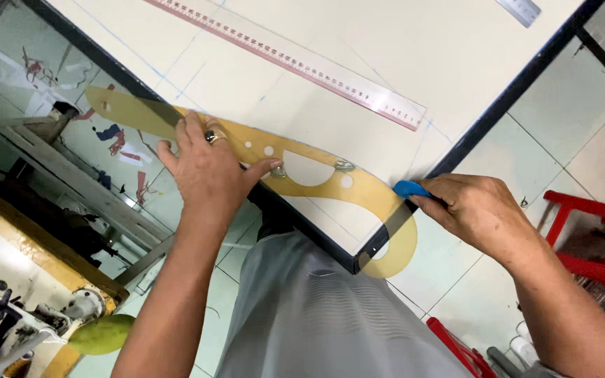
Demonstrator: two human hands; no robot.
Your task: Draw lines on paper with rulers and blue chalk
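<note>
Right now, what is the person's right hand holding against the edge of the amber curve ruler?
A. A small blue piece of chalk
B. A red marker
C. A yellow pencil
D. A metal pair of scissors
A: the right hand pinches a small blue chalk piece at the amber curve ruler, which the left hand presses flat.

Translucent amber plastic curve ruler (295,171), matt cloth (386,63).
</note>
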